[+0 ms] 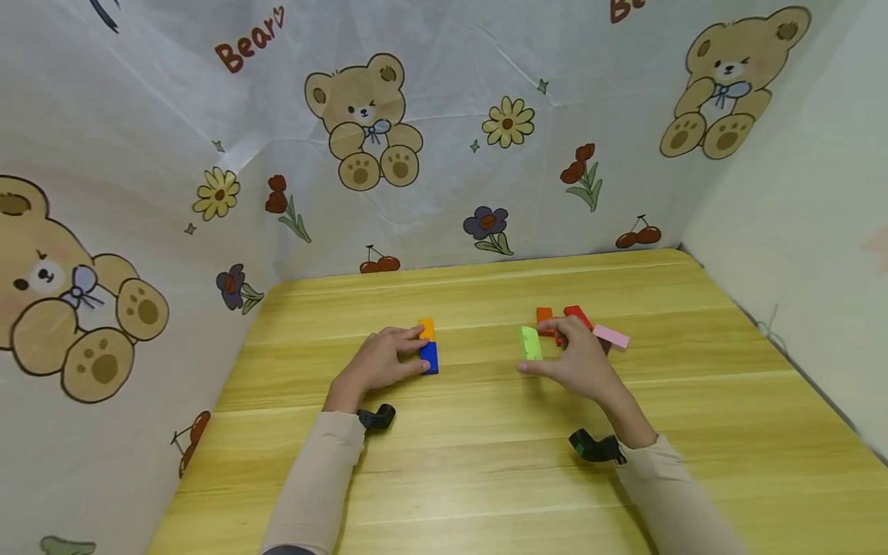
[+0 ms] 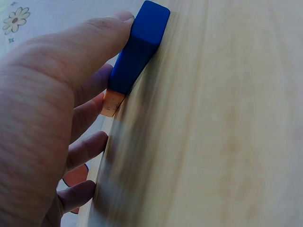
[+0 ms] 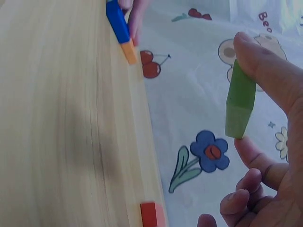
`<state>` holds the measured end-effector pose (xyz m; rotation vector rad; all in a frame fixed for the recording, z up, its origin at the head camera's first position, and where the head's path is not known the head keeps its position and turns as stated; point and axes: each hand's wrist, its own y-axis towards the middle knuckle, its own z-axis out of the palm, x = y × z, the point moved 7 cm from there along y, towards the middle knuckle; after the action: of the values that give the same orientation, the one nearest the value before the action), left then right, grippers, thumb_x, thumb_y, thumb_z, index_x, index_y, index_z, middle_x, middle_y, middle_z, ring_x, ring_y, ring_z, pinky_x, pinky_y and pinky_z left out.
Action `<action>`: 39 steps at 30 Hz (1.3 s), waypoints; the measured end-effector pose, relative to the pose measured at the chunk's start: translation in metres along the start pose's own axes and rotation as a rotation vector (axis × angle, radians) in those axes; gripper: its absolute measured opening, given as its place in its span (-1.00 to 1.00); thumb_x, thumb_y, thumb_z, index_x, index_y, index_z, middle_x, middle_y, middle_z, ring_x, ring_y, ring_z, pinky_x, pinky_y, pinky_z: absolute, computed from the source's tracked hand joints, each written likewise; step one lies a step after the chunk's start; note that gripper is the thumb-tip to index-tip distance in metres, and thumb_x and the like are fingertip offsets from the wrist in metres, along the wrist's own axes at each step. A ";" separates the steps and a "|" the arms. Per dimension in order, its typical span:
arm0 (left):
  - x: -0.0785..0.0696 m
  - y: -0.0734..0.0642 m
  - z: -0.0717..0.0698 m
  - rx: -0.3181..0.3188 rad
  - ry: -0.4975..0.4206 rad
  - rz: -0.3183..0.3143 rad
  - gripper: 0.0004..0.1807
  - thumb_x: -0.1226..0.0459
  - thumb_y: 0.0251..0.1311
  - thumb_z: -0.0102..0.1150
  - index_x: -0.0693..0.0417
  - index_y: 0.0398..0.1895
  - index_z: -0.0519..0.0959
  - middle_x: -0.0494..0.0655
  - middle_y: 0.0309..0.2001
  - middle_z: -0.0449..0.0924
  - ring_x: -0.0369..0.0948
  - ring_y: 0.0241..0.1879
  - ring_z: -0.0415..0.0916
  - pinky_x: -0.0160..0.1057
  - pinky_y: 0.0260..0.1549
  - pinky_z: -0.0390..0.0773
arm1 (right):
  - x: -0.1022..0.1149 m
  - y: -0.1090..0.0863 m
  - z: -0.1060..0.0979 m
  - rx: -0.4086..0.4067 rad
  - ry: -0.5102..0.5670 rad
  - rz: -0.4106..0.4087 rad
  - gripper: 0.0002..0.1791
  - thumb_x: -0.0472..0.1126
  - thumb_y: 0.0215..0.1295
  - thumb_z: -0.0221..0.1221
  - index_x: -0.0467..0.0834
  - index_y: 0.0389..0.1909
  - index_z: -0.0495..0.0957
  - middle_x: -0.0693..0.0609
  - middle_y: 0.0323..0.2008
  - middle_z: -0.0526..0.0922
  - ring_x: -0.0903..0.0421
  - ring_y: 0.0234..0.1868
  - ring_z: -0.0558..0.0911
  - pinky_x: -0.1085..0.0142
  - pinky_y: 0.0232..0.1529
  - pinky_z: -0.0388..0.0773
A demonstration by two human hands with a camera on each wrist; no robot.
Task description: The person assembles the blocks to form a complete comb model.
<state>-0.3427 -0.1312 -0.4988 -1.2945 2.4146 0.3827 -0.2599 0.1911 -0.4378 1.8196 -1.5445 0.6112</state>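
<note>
A blue block [image 1: 430, 358] and an orange block [image 1: 426, 328] lie end to end on the table, left of its middle. My left hand [image 1: 378, 361] touches their left side; its thumb is against the blue block, and other fingertips reach along toward the orange one. In the left wrist view the fingers spread beside the row rather than wrapping round it. My right hand [image 1: 581, 364] pinches a light green block [image 1: 530, 344] by its two ends, between thumb and index finger. The right wrist view shows this green block [image 3: 240, 101] held up over the tabletop, the other fingers loosely bent.
Past the right hand lie more blocks: an orange-red one [image 1: 544, 316], a red one [image 1: 577, 314], a pink one [image 1: 611, 336] and a partly hidden brown one [image 1: 606, 347]. The wood-grain table [image 1: 458, 478] meets a bear-printed cloth [image 1: 430, 223] at its back edge.
</note>
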 end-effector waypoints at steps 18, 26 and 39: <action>-0.004 0.000 -0.003 -0.006 -0.002 -0.005 -0.36 -0.27 0.22 0.19 -0.33 0.34 0.51 -0.40 0.49 0.29 -0.15 0.46 0.25 0.14 0.40 0.17 | 0.044 0.002 0.082 0.075 0.000 0.094 -0.19 0.19 -0.21 0.59 -0.05 0.09 0.56 -0.14 0.03 0.49 -0.12 0.09 0.46 0.07 -0.02 0.49; -0.004 -0.001 -0.003 -0.006 0.004 0.010 -0.34 -0.29 0.22 0.17 -0.32 0.34 0.50 -0.38 0.48 0.30 -0.15 0.45 0.26 0.17 0.40 0.17 | 0.059 -0.001 0.116 0.109 -0.009 0.123 -0.20 0.21 -0.25 0.61 -0.01 0.06 0.59 -0.06 0.00 0.51 -0.02 0.04 0.49 0.10 -0.06 0.51; -0.001 0.001 -0.002 -0.003 0.020 0.024 -0.36 -0.30 0.27 0.10 -0.35 0.36 0.47 -0.40 0.49 0.26 -0.15 0.45 0.26 0.18 0.39 0.19 | 0.075 -0.001 0.145 0.150 -0.193 0.055 -0.14 0.35 -0.32 0.57 -0.04 0.02 0.64 -0.01 -0.12 0.52 0.11 -0.24 0.50 0.21 -0.20 0.43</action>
<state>-0.3429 -0.1308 -0.4968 -1.2780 2.4490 0.3815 -0.2547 0.0343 -0.4809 2.0034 -1.7204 0.6051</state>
